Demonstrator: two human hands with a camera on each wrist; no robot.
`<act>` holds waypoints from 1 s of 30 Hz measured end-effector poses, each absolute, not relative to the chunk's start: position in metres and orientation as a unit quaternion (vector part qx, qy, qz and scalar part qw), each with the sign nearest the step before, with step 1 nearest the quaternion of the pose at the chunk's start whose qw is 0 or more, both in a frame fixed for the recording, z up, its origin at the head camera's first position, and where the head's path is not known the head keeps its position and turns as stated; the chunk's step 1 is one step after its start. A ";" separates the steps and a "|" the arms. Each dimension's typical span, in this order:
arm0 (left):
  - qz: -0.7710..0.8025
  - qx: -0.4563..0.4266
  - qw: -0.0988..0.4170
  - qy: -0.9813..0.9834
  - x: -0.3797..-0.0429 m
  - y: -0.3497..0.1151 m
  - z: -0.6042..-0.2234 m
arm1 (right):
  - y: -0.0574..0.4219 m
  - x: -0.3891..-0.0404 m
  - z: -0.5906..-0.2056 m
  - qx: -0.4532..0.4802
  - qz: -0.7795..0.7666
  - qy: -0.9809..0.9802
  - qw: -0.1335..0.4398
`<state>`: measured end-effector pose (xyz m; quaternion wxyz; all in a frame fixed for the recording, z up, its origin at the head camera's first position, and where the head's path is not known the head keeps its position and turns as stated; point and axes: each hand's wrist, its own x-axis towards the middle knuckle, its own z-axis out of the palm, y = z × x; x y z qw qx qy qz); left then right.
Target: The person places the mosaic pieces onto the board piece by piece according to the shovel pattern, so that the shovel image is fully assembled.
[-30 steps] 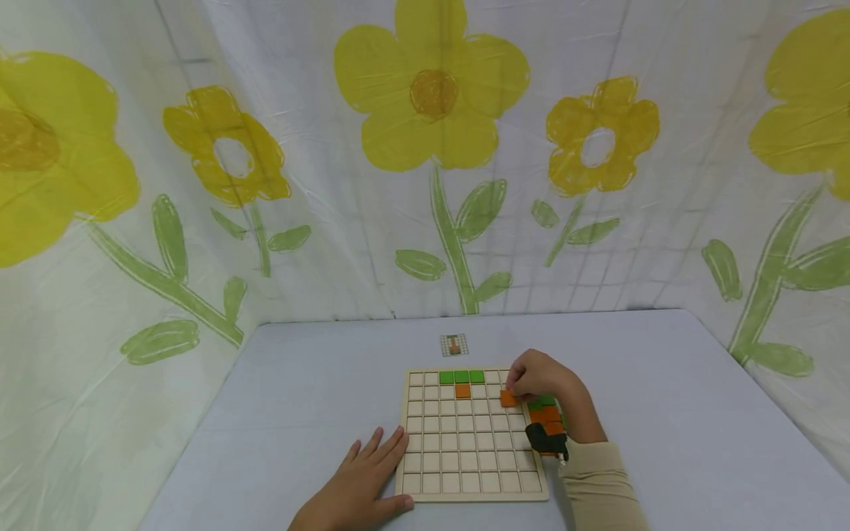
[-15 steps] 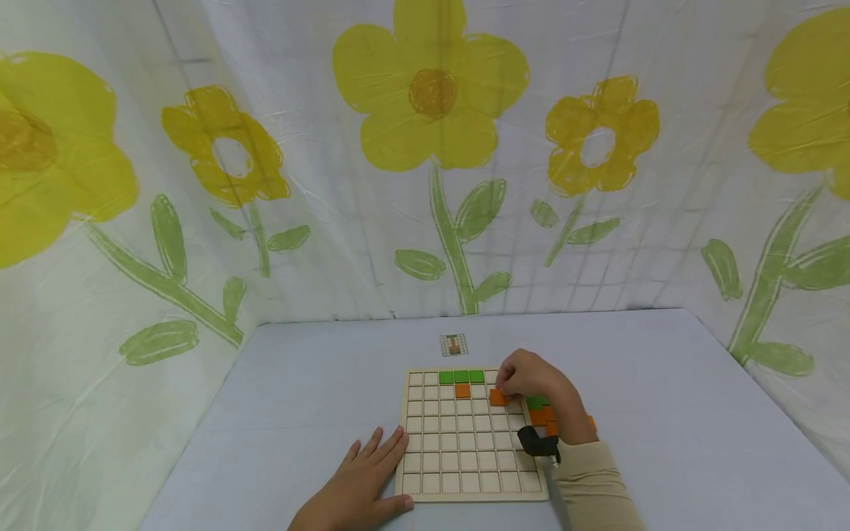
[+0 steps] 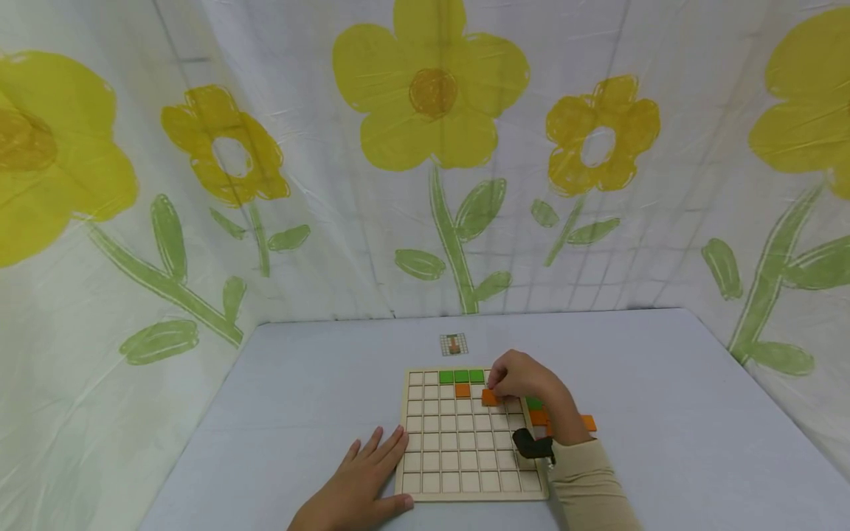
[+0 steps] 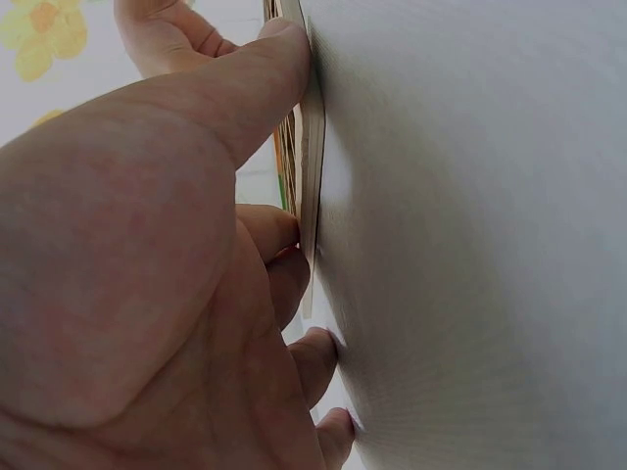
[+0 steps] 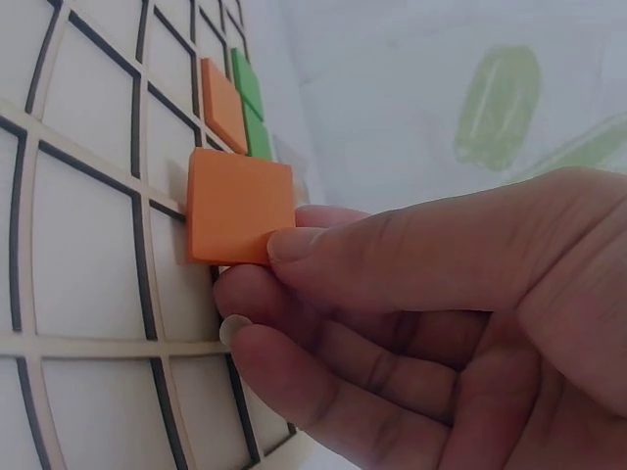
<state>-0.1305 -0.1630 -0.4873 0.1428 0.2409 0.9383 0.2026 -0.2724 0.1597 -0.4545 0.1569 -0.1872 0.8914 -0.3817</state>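
My right hand (image 3: 521, 375) pinches an orange square tile (image 5: 240, 208) between thumb and fingers, close over the wooden grid board (image 3: 458, 496). In the head view that tile overlaps the upper right cells. Several green tiles (image 3: 461, 377) sit in the board's top row, with one orange tile (image 3: 462, 391) in the row below them. My left hand (image 3: 361, 476) lies with fingers spread at the board's left edge. In the left wrist view, its thumb (image 4: 265, 83) touches the board's edge (image 4: 312, 147) and its fingertips rest near the table surface.
Loose orange tiles (image 3: 588, 422) and a green tile (image 3: 534, 403) lie right of the board, partly behind the right forearm. A small printed grid picture (image 3: 454, 344) lies beyond the board. A flower-patterned curtain (image 3: 319, 243) hangs behind the white table (image 3: 697, 442).
My right hand has moved left over the board, carrying the orange tile from the right edge inward. More of the loose tiles at the right show. The left hand has stayed still.
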 end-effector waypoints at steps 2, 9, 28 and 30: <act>0.201 0.240 0.142 0.939 -0.131 -0.163 -0.488 | 0.157 -0.273 -0.455 -0.193 -0.381 0.891 0.156; 0.196 0.238 0.140 0.941 -0.130 -0.161 -0.486 | 0.149 -0.272 -0.456 -0.223 -0.371 0.889 0.148; 0.209 0.240 0.145 0.937 -0.131 -0.163 -0.487 | 0.138 -0.270 -0.454 -0.243 -0.366 0.889 0.129; 0.207 0.238 0.145 0.938 -0.132 -0.163 -0.488 | 0.135 -0.269 -0.453 -0.243 -0.372 0.886 0.130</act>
